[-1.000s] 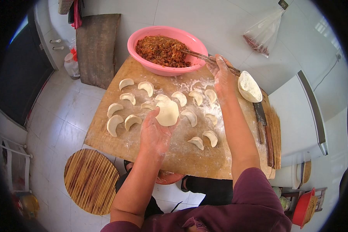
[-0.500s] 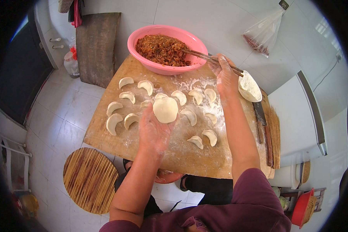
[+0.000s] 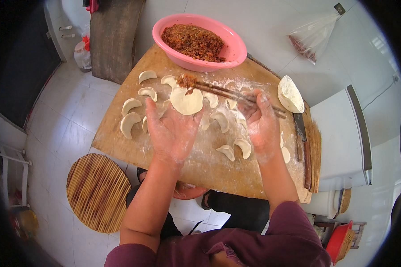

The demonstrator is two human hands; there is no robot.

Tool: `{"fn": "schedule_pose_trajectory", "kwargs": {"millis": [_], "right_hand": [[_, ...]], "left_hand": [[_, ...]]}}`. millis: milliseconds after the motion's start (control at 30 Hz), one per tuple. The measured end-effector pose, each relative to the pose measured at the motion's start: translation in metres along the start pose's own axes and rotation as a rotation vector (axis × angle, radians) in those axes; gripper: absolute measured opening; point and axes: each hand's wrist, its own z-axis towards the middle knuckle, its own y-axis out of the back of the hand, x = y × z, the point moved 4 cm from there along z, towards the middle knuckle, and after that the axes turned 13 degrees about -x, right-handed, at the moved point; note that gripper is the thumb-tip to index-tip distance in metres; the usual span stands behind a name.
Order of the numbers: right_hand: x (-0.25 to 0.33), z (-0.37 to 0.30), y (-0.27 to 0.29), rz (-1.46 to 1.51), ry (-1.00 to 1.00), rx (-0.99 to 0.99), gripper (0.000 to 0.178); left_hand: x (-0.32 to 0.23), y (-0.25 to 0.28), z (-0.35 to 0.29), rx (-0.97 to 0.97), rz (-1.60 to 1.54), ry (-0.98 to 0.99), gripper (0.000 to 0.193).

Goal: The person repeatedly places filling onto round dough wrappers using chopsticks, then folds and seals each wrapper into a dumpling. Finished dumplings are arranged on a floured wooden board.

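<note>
My left hand [image 3: 173,135] is palm up, with a round, flat dumpling wrapper [image 3: 187,102] resting on its fingers. In my right hand [image 3: 260,124] is a pair of brown chopsticks [image 3: 227,93], gripped near their back ends. Their tips carry a clump of reddish-brown filling [image 3: 186,80] just above the wrapper's far left edge. More filling [image 3: 192,42] is heaped in a pink basin [image 3: 196,66] at the far side of the board. Several crescent-shaped dumplings [image 3: 130,124] lie around my hands, some partly hidden behind them.
The floured wooden board [image 3: 200,175] spans the middle. At its right are a bowl of white flour [image 3: 291,94], a knife [image 3: 300,127] and a straw brush [image 3: 315,155]. A round slatted mat [image 3: 99,192] is at lower left. A plastic bag [image 3: 312,38] hangs on the wall.
My right hand has come from the basin toward me, bringing filling on the chopsticks over the wrapper. My left hand still supports the wrapper. The view has shifted slightly.
</note>
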Motion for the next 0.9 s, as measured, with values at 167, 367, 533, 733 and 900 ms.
{"fn": "schedule_pose_trajectory", "kwargs": {"millis": [167, 367, 533, 733, 900], "right_hand": [[-0.017, -0.028, 0.006, -0.042, -0.028, -0.099, 0.024], [-0.014, -0.045, -0.004, -0.145, 0.08, -0.104, 0.022], [0.009, -0.045, -0.008, -0.376, 0.241, 0.052, 0.023], [0.042, -0.044, -0.02, -0.476, 0.362, 0.145, 0.017], [0.058, -0.018, -0.013, -0.378, 0.286, 0.186, 0.018]], "left_hand": [[-0.001, -0.001, 0.0, 0.069, 0.031, -0.015, 0.087], [0.0, -0.003, -0.002, 0.081, 0.055, -0.02, 0.087], [-0.005, 0.0, -0.001, 0.098, 0.005, 0.003, 0.085], [-0.011, 0.001, -0.002, 0.071, -0.008, 0.005, 0.081], [-0.017, 0.007, 0.002, 0.049, 0.061, 0.014, 0.077]]}}
